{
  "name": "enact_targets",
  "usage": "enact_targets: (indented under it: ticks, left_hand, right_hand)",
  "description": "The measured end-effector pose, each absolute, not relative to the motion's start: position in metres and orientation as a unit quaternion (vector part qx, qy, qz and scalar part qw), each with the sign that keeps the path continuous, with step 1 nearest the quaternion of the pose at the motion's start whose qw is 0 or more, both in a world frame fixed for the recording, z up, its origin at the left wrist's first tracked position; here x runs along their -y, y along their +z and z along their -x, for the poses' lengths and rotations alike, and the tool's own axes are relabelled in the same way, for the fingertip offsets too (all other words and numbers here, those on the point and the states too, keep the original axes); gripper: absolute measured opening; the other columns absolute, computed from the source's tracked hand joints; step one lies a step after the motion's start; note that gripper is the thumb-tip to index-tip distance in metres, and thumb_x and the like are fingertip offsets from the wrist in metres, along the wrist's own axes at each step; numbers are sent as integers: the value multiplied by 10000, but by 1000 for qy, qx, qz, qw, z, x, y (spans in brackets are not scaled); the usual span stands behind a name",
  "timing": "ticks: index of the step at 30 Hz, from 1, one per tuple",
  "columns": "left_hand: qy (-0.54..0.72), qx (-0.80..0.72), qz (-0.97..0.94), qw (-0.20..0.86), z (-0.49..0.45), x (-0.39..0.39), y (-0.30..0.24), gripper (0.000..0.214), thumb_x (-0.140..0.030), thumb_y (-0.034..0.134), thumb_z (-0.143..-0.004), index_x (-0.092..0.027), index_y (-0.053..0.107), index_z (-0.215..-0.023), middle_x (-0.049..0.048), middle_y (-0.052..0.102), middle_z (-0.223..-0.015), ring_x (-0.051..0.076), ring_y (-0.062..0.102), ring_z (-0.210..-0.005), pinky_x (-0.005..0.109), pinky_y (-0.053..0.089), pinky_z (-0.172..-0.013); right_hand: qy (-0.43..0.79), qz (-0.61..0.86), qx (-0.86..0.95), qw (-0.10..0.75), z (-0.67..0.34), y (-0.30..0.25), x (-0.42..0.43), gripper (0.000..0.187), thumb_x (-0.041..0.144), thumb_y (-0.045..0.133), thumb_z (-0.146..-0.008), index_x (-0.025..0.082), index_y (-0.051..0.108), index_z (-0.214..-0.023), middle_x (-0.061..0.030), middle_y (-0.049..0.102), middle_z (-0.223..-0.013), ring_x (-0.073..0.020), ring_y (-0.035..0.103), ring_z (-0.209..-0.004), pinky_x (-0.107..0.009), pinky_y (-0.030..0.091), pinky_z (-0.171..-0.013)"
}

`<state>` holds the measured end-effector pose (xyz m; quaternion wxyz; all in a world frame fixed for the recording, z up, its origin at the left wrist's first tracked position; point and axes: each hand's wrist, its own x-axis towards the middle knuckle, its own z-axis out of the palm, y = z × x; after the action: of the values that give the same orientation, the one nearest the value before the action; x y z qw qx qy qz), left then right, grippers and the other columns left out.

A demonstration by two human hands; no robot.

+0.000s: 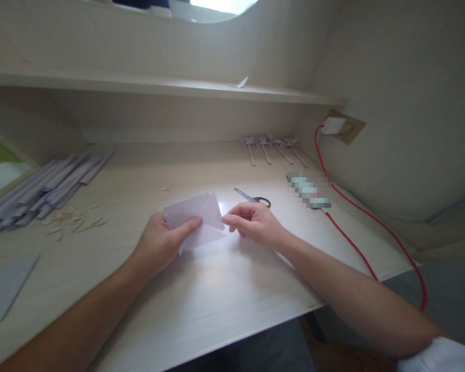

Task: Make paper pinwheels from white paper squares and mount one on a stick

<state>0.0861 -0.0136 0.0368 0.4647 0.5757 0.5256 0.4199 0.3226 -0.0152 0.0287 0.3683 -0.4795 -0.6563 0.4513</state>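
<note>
Over the desk, a piece of folded white paper [191,212] is held up in my left hand [160,240], the thumb pressed flat on its front and the other fingers behind it. Its layers stand apart along the right side, with a gap between an upper and a lower flap. My right hand [253,222] is closed in a pinch at the upper flap's right edge; the fingertips touch the paper there. Just beyond the right hand lies a pair of scissors [258,199] with black handles, blades pointing away to the left.
Rolled paper strips [58,181] are piled at the left, beside small scraps [72,219]. A paper sheet [8,287] lies near left. Several folded paper pieces with stems [269,144] stand at the back. A phone [309,190] and its red cable [352,245] lie right.
</note>
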Motion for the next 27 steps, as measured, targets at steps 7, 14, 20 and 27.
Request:
enact_targets:
  ticks: [7,14,20,27]
  left_hand:
    - [395,-519,-578,490,-89,15,32,287,-398,824,-732,-137,752,-826,46,745,-731,183,636,-594,243,473,-529]
    - [407,-506,-580,491,-85,8,24,335,-434,803,-749,-116,738,-835,58,736,-748,190,642,-619,262,467,-553]
    - [406,-504,-591,481,-84,9,23,303,-418,789,-757,-121,746,-801,51,735,-734,187,641,-611,254,455,-543]
    - [408,-503,-592,480,-86,11,30,255,-374,779,-748,-127,740,-796,26,720,-708,166,620,-599,241,453,-536]
  right_hand:
    - [504,492,635,318,-312,22,18,172,276,678,-840,153,729,-731,14,633,-601,-94,506,-525,-239,358,-528]
    - [571,452,586,356,-315,18,16,228,366,784,-786,154,733,-852,-21,725,-657,-98,579,-502,-226,439,-514]
    - [618,433,539,374,-314,13,15,278,367,845,-738,158,704,-854,-57,782,-724,-128,685,-533,-242,552,-554]
    - [626,426,534,376,-315,11,13,266,339,860,-730,143,725,-851,-48,772,-691,-119,689,-521,-215,552,-539]
